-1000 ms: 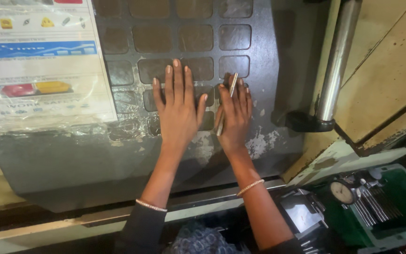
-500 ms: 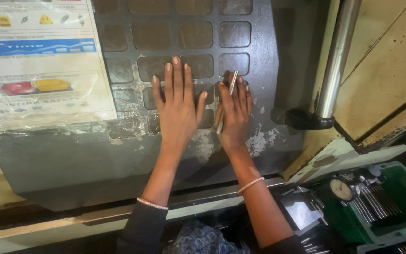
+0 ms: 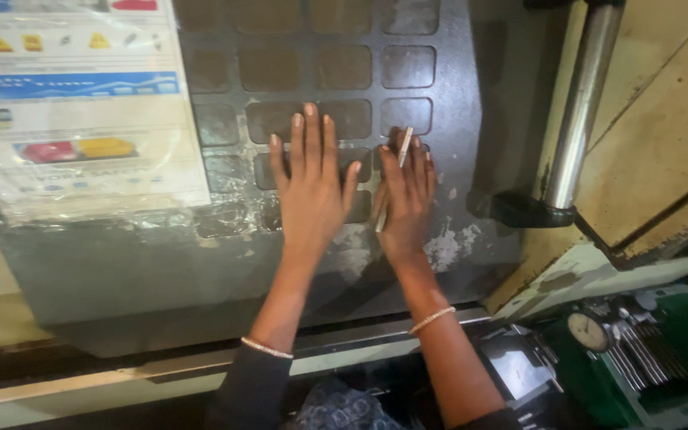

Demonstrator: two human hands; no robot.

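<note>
My left hand (image 3: 310,187) lies flat with fingers spread on a dark grey metal panel (image 3: 336,87) that has a grid of square recesses. Close beside it, my right hand (image 3: 406,199) also presses against the panel and holds a thin pale stick (image 3: 396,173) slanted between thumb and fingers. Both wrists wear thin bracelets. The stick's lower end shows between the two hands.
A plastic-wrapped printed sheet (image 3: 73,103) with coloured pictures covers the panel's left part. A shiny steel rod (image 3: 579,111) runs up at the right beside a beige housing (image 3: 662,135). A green tray (image 3: 654,350) with a dial gauge (image 3: 588,330) and metal tools sits at lower right.
Both hands stay pressed on the panel; only the view has shifted slightly.
</note>
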